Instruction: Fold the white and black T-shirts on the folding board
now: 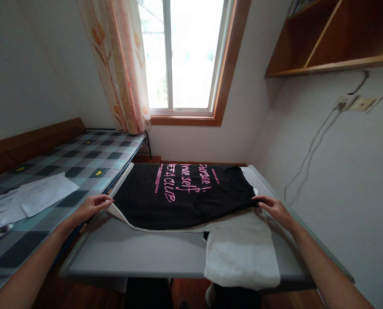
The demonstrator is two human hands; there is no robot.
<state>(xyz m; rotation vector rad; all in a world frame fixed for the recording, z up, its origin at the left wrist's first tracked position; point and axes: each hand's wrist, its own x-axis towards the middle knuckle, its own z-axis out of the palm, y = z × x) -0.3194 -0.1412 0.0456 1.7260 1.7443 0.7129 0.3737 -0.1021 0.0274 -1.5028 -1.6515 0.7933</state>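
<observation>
A black shirt [165,210] with pink lettering lies across the grey table [140,257], its collar end toward the right. White fabric [243,253] shows along its near edge, and a white sleeve-like part hangs over the table's front edge. My left hand [96,206] pinches the left near corner of the garment, slightly raised from the table. At the right, my right hand [270,208] is closed on the garment near the shoulder. The near edge sags between the two hands.
Left of the table is a bed with a checked sheet [69,161] and loose papers [40,195] on it. A window [188,56] and curtain [120,64] are ahead. On the right wall are a wooden shelf [339,64] and a socket with a cable [346,103].
</observation>
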